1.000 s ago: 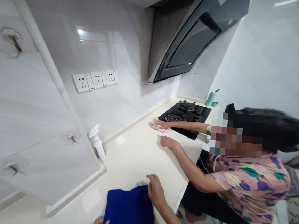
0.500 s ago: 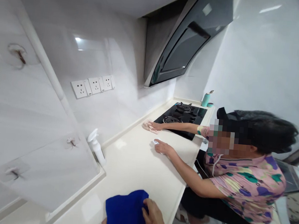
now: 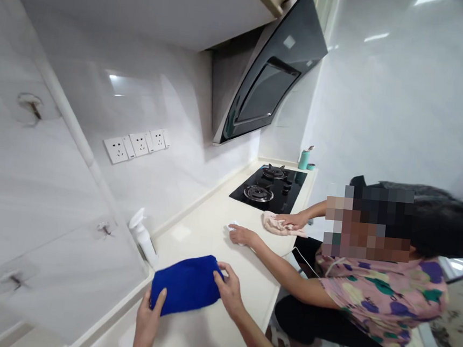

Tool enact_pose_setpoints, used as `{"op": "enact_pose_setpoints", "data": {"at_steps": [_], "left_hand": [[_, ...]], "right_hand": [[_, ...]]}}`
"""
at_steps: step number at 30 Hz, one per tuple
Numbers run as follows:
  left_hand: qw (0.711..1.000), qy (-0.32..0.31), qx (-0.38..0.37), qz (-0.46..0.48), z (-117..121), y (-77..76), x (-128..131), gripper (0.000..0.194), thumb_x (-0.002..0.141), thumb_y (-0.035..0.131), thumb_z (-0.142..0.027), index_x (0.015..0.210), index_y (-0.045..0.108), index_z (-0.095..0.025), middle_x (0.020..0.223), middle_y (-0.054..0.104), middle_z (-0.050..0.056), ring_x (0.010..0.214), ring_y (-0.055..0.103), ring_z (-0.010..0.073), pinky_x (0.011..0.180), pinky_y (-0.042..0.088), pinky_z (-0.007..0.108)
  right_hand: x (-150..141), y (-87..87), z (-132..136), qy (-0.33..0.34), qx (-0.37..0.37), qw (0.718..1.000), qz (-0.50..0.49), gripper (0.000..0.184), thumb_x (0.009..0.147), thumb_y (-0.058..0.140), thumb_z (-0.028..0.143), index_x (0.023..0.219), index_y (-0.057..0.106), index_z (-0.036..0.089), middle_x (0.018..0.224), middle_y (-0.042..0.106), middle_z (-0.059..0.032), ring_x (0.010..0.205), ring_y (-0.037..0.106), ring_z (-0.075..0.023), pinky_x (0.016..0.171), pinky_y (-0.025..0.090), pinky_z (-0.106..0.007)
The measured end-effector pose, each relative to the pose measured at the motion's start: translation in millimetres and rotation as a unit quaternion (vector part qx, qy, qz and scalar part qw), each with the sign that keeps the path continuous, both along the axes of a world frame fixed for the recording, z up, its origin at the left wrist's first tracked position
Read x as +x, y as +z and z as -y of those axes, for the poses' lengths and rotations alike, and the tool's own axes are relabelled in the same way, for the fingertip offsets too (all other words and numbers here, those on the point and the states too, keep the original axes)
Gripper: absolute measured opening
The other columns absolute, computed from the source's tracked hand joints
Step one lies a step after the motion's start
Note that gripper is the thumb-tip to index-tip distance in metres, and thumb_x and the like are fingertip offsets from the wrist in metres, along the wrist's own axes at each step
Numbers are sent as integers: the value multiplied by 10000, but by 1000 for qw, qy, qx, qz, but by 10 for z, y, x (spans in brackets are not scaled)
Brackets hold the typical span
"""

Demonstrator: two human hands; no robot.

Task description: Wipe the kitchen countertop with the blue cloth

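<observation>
A folded blue cloth (image 3: pixel 187 287) is stretched between my two hands, over the cream countertop (image 3: pixel 206 230). My left hand (image 3: pixel 149 312) grips its left edge, thumb on top. At the right end, my right hand (image 3: pixel 227 289) pinches the cloth between thumb and fingers. A white spray bottle (image 3: pixel 144 240) stands against the wall, just beyond the cloth's left corner. Whether the cloth's underside touches the counter, I cannot tell.
At the right, a co-worker (image 3: pixel 382 300) presses a pale pink cloth (image 3: pixel 278 224) on the counter; their other hand rests on a small white object. Beyond are a black gas stove (image 3: pixel 273 188) and a green canister (image 3: pixel 304 159). A range hood (image 3: pixel 269 90) hangs above.
Both my hands have moved forward with the blue cloth, which now lies wider between them. The co-worker's pink cloth has moved from the wall side toward the counter's front edge.
</observation>
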State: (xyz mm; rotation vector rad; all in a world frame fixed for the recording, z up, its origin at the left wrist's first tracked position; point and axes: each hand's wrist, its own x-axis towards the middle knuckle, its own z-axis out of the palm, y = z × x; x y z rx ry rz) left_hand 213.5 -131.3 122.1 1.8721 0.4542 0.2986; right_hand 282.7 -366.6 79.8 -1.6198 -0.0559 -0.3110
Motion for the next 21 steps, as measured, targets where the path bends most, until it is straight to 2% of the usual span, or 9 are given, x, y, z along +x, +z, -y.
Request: {"op": "enact_pose_setpoints", "data": {"at_steps": [2, 5, 8, 11, 14, 17, 21], "left_hand": [[999, -23, 10, -44, 59, -102, -92, 754, 724, 541, -689, 1249, 553, -149, 1238, 678, 133, 1201, 608, 295, 1083, 491, 438], [984, -87, 84, -129, 49, -458, -338, 718, 725, 507, -654, 1208, 570, -126, 1125, 702, 151, 1104, 644, 313, 1043, 509, 494], [971, -97, 196, -92, -101, -776, -581, 668, 792, 413, -598, 1263, 549, -144, 1266, 625, 159, 1219, 573, 303, 1120, 443, 522], [959, -65, 273, -36, -333, -917, -694, 644, 834, 364, -569, 1289, 541, -149, 1377, 540, 162, 1338, 472, 300, 1192, 365, 522], [951, -13, 308, -31, -569, -1015, -682, 656, 851, 340, -547, 1282, 538, -95, 1398, 504, 208, 1362, 438, 331, 1179, 381, 537], [935, 45, 351, -14, -753, -1189, -653, 673, 856, 336, -540, 1259, 548, -46, 1422, 467, 259, 1401, 376, 383, 1178, 362, 581], [919, 71, 386, 42, -841, -1444, -677, 594, 850, 431, -526, 1293, 552, -151, 1393, 541, 190, 1422, 367, 358, 1183, 348, 588]], "right_hand": [[-52, -123, 177, -23, -32, 999, 1, 394, 854, 524, 474, 1123, 602, 197, 1000, 676, -80, 843, 643, -203, 725, 578, -339], [-263, -394, 447, -44, -86, 995, 5, 373, 770, 574, 339, 1106, 630, 188, 1074, 655, -120, 1009, 632, -268, 916, 560, -467], [-467, -591, 557, -50, -169, 984, 36, 418, 799, 529, 266, 1197, 610, 169, 1264, 589, -176, 1161, 595, -299, 1012, 521, -525], [-522, -562, 394, -25, -307, 943, 124, 446, 894, 425, 226, 1321, 528, 148, 1346, 564, -186, 1256, 554, -275, 1044, 520, -499], [-461, -372, 33, 65, -397, 897, 183, 491, 906, 414, 202, 1390, 472, 142, 1382, 568, -170, 1312, 516, -265, 1099, 479, -485], [-403, -234, -267, 219, -436, 846, 217, 575, 877, 508, 253, 1445, 431, 209, 1459, 527, -111, 1410, 412, -277, 1187, 360, -520], [-343, -276, -276, 409, -418, 763, 276, 616, 902, 536, 351, 1488, 358, 296, 1528, 455, -54, 1460, 336, -229, 1230, 258, -511]]}}
